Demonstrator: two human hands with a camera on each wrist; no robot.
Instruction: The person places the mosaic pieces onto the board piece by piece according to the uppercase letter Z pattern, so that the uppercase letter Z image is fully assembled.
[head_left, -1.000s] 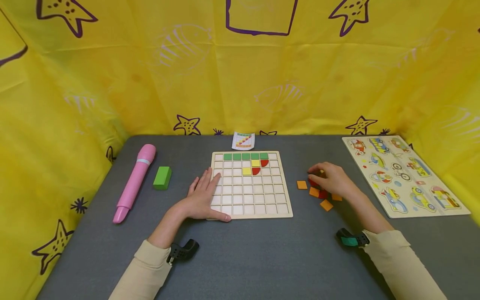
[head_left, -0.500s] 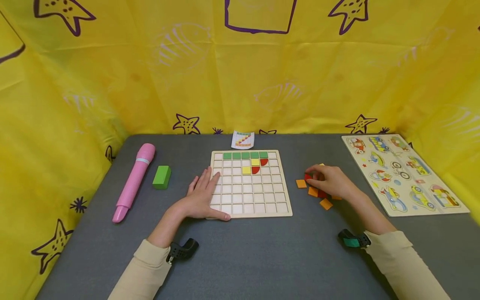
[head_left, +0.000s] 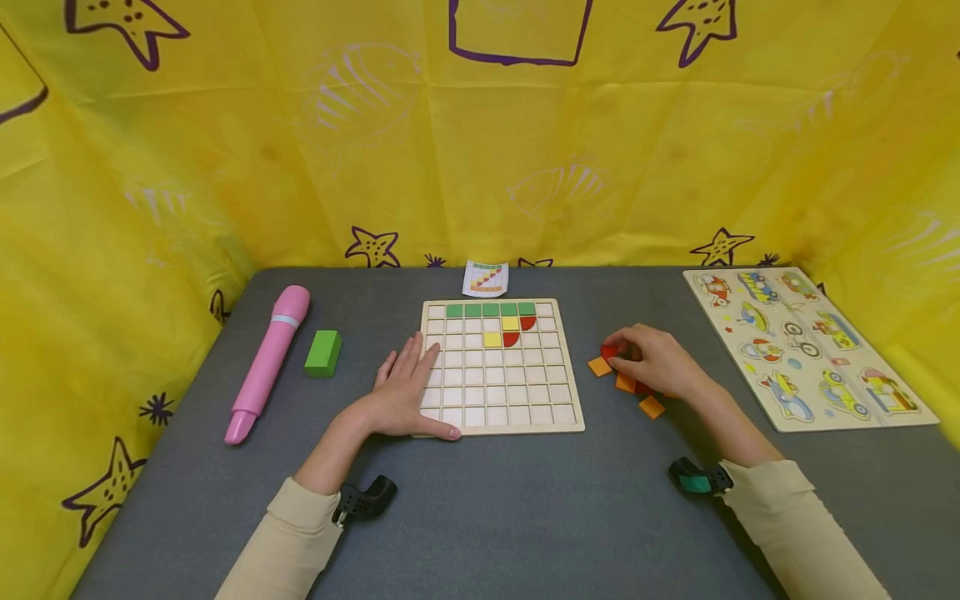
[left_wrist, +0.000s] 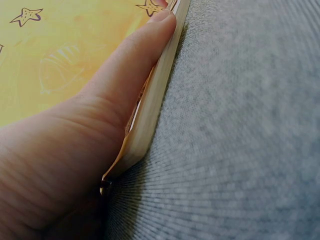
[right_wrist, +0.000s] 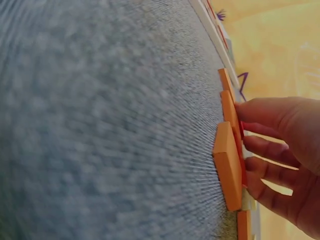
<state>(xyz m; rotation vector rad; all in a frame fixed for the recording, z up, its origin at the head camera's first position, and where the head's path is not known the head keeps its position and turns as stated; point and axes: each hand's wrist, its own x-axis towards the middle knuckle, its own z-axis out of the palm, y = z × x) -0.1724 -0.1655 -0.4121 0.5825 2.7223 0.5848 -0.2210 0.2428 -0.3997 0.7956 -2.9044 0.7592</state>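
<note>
My left hand [head_left: 406, 396] lies with fingers spread over the left edge of a wooden grid board [head_left: 531, 393]; in the left wrist view the thumb [left_wrist: 135, 55] runs along the board's side [left_wrist: 156, 100]. The board holds a row of green squares [head_left: 491, 310], two yellow squares [head_left: 492, 340] and two red quarter-round tiles [head_left: 528, 322]. Right of it, my right hand [head_left: 660, 362] pinches a red tile [head_left: 609, 352] between thumb and fingers, low over several loose tiles. An orange square tile [head_left: 599, 367] lies at the fingertips, with others [head_left: 652, 407] under and below the hand.
A small pattern card [head_left: 486, 279] lies behind the board. To the left are a green block [head_left: 323, 354] and a pink microphone-shaped toy [head_left: 268, 362]. A picture puzzle board [head_left: 810, 350] lies at the right. Yellow printed cloth [head_left: 480, 167] hangs around the grey table.
My right hand has shifted a little left with the red tile, and the orange tile beside its fingertips has slid slightly left and turned. My left hand stays in place.
</note>
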